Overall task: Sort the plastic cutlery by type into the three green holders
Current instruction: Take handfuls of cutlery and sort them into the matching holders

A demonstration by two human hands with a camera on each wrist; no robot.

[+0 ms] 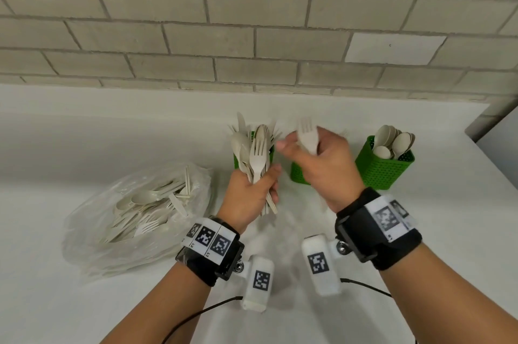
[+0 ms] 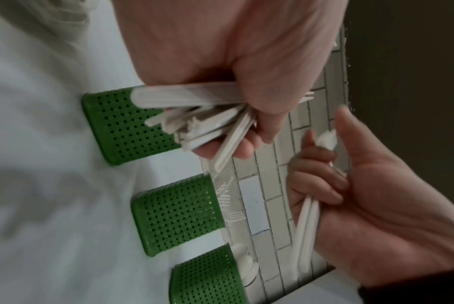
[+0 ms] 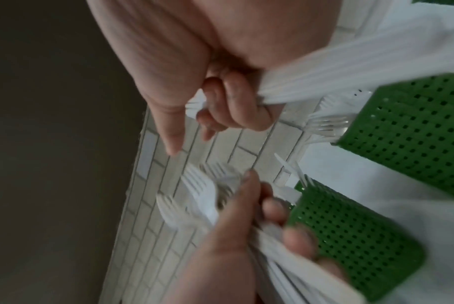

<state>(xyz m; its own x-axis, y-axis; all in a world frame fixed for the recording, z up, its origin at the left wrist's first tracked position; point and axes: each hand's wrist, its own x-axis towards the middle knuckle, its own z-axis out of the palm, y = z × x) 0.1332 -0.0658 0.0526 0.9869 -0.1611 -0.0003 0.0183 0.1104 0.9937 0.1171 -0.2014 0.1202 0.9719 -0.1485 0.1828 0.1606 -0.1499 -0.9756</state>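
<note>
Cream plastic cutlery, mixed forks and spoons, sits bunched in the left hand (image 1: 249, 195), fingers curled tight round the handles of the mixed cutlery bunch (image 1: 252, 158), heads fanned upward just in front of the left green perforated plastic holder (image 2: 127, 127). Right hand (image 1: 322, 164) has fingers wrapped round a small stack of cream plastic forks (image 1: 307, 136), thumb sticking out toward the left; tines up, blurred. It hovers over the middle green perforated holder (image 2: 179, 214), which already shows fork tines at its rim in the left wrist view. Right green perforated holder (image 1: 384, 164) carries cream plastic spoons (image 1: 392, 141), bowls up. Clear plastic bag (image 1: 140, 214) of unsorted cutlery lies on the white counter (image 1: 84, 133), well left of the holders.

Step in hand, likely: dropping the forks into the middle holder. To do it well: square the handles so they go in together, aim handle-first straight down into the opening, release only once the ends are below the rim so none bounce out or tip the light holder. Keep the left bunch clamped and clear of the holder rims.
</note>
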